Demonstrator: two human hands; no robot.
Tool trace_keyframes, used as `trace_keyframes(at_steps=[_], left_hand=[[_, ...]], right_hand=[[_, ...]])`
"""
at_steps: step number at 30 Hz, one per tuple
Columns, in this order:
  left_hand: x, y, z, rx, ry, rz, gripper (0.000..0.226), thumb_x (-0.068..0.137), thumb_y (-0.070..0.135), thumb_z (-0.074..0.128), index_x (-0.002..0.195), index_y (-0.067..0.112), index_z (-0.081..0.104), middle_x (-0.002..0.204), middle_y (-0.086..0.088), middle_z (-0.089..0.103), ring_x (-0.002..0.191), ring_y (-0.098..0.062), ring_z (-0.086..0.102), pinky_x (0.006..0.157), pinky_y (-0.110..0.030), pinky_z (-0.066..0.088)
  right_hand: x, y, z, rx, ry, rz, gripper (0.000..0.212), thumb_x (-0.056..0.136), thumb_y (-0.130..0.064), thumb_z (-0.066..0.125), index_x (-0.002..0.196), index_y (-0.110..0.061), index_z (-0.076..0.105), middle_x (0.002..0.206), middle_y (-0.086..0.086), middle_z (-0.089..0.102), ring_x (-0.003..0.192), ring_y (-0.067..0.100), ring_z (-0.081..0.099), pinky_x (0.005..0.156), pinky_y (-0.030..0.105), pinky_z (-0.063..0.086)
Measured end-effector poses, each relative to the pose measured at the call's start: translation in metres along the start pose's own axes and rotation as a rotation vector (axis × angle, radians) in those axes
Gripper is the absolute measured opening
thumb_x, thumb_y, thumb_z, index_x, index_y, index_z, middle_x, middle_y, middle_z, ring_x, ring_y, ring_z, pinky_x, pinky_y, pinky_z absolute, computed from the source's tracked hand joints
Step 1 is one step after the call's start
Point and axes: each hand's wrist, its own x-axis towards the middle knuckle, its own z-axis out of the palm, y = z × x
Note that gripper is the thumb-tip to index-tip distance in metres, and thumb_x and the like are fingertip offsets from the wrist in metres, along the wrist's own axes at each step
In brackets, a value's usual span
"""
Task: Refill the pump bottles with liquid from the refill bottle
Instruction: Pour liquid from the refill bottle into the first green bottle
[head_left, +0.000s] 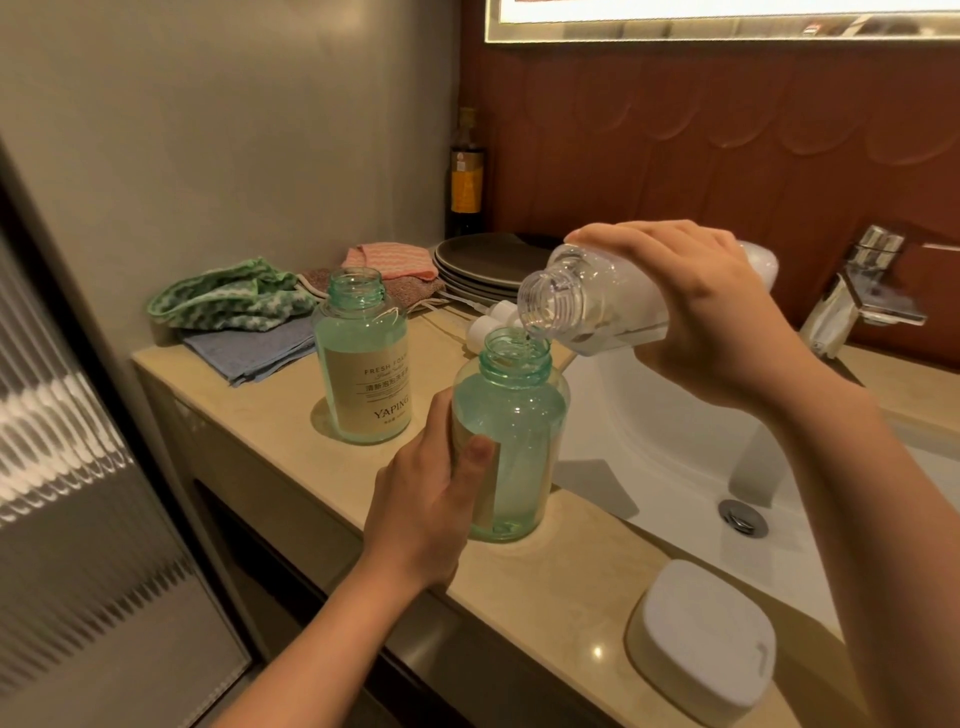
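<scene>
Two green see-through pump bottles stand uncapped on the beige counter. The near green bottle (511, 431) stands by the sink edge, and my left hand (431, 499) grips its lower side. My right hand (696, 306) holds the clear refill bottle (582, 306) tipped almost level, its open mouth right over the near bottle's neck, with liquid running in. The far green bottle (363, 358), labelled YAPING, stands alone further back. White pump heads (493, 319) lie on the counter behind the near bottle, partly hidden.
The white sink basin (675, 467) with a drain lies to the right, and a chrome tap (862, 291) stands behind it. A white lidded box (701, 639) sits at the front. Folded cloths (244, 312), stacked dark plates (488, 265) and a dark tall bottle (466, 176) fill the back corner.
</scene>
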Motion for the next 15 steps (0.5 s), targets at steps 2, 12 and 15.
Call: trace_keyframes(at_steps=[2, 12, 15], left_hand=[[-0.0002, -0.0002, -0.0001, 0.002, -0.001, -0.001, 0.070, 0.071, 0.088, 0.008, 0.116, 0.043, 0.038, 0.098, 0.020, 0.060, 0.095, -0.009, 0.057, 0.080, -0.044, 0.047], [-0.0002, 0.0012, -0.0009, 0.002, -0.009, -0.012, 0.071, 0.069, 0.089, 0.007, 0.115, 0.044, 0.038, 0.096, 0.026, 0.058, 0.093, -0.007, 0.056, 0.080, -0.043, 0.046], [-0.0002, 0.0012, -0.0007, 0.001, -0.008, -0.013, 0.071, 0.069, 0.089, 0.008, 0.116, 0.044, 0.037, 0.096, 0.025, 0.059, 0.095, -0.009, 0.057, 0.081, -0.044, 0.046]], right_hand=[[0.0001, 0.0001, 0.0000, 0.000, 0.001, 0.001, 0.080, 0.068, -0.002, 0.077, 0.137, -0.026, 0.043, 0.129, 0.005, 0.055, 0.118, 0.029, 0.047, 0.094, 0.042, 0.031], [0.0001, -0.0009, -0.0005, -0.006, 0.003, 0.001, 0.080, 0.069, -0.002, 0.077, 0.137, -0.024, 0.044, 0.129, 0.006, 0.055, 0.117, 0.030, 0.048, 0.094, 0.043, 0.033], [0.0002, -0.0005, -0.0006, -0.012, 0.004, -0.001, 0.079, 0.069, -0.002, 0.077, 0.137, -0.024, 0.044, 0.129, 0.006, 0.055, 0.117, 0.030, 0.048, 0.094, 0.043, 0.032]])
